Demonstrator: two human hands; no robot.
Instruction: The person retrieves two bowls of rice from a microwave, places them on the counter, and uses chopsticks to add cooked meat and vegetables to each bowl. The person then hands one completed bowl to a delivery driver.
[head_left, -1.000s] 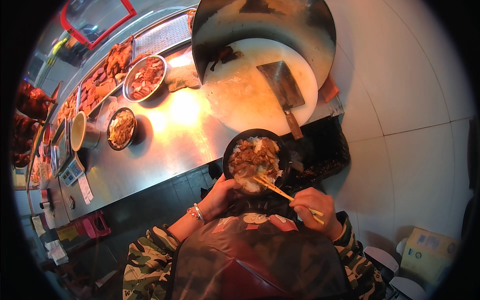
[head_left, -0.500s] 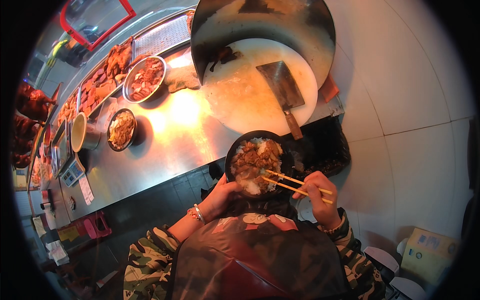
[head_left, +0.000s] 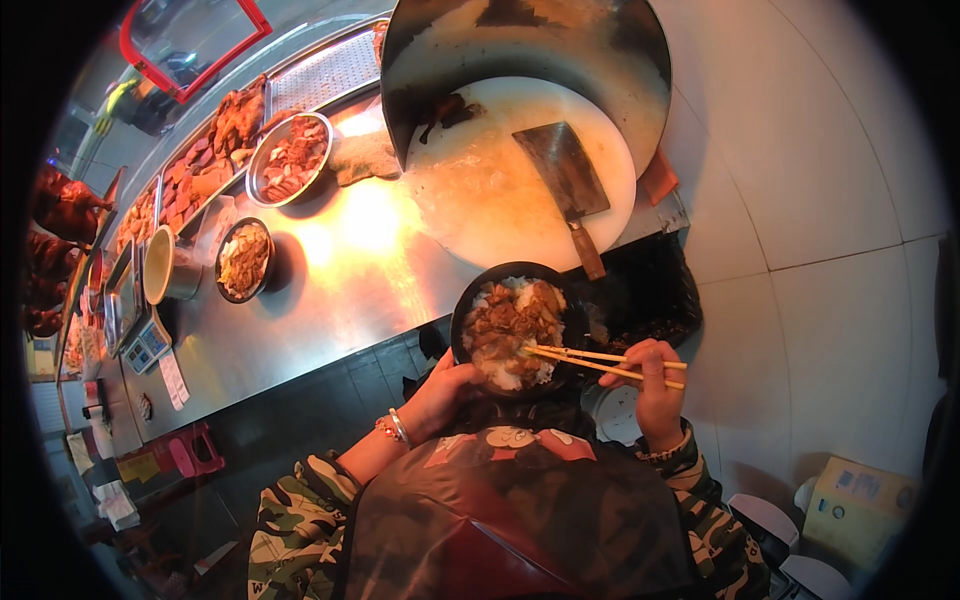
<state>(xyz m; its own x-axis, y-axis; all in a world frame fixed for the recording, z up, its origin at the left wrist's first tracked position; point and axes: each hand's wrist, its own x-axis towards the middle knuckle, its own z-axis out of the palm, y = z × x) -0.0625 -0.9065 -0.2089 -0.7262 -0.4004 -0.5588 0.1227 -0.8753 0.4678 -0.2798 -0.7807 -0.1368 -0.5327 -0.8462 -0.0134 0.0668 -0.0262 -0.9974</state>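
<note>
In front of my chest, my left hand [head_left: 440,396] grips the near left rim of a black bowl [head_left: 462,318]. White rice [head_left: 508,378] and brown chunks of meat [head_left: 515,318] fill the bowl. My right hand [head_left: 655,390] is closed around a pair of yellow chopsticks [head_left: 610,364], whose tips touch the food near the bowl's right side. Beyond the bowl, a cleaver [head_left: 562,165] with a wooden handle rests on a round white chopping board [head_left: 465,210].
A curved metal guard [head_left: 530,50] stands behind the board. On the steel counter [head_left: 290,350] to the left are a second filled bowl [head_left: 243,260], a metal basin of sliced meat [head_left: 292,160], a beige container [head_left: 172,265] and a scale [head_left: 148,345]. A black-lined bin [head_left: 655,300] sits below the board.
My right hand has shifted slightly right and down. The chopstick tips have come together, having been apart before. The bowl and my left hand stay almost where they were.
</note>
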